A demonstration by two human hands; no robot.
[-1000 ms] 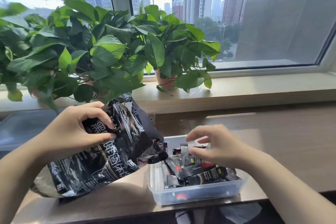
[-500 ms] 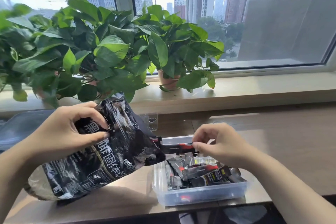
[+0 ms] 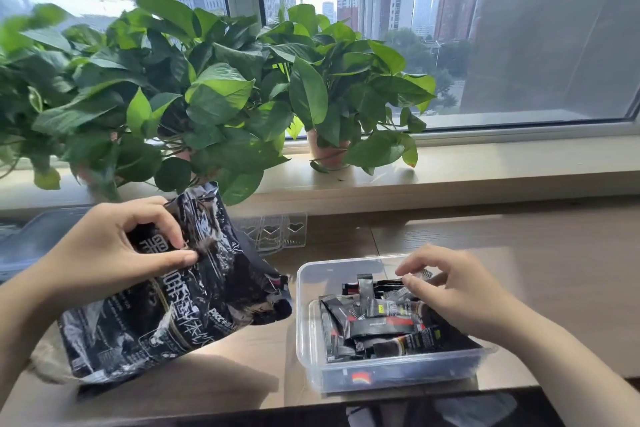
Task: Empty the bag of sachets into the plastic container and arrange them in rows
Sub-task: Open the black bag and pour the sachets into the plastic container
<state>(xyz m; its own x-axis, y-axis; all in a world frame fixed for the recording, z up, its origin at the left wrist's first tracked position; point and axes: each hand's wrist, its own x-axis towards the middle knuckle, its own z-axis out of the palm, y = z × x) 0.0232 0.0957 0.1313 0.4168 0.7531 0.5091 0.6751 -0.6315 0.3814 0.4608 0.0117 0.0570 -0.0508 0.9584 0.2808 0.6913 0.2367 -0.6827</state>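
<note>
Half a second back our right hand (image 3: pixel 457 291) was at the mouth of the bag (image 3: pixel 166 315), drawing out a red-ended stick. Now it has crossed to the far right part of the plastic container (image 3: pixel 304 322), fingers curled down over the sachets (image 3: pixel 374 322). It seems to pinch the striped end of one, though motion blur keeps us from being sure. Our left hand (image 3: pixel 114 253) grips the bag high on its crumpled upper part, and the torn mouth points at the container's left wall, just apart from it. The bag looks slack, so we judge the emptying nearly done. The sachets lie criss-crossed in a heap, so the rows are not yet started. The container sits at the near edge of the desk (image 3: pixel 519 253), with the bag to its left. The bag bears large white Chinese characters and a small mark that reads like "PICC". The sachets show red and yellow patches, with print too fine to read.
</note>
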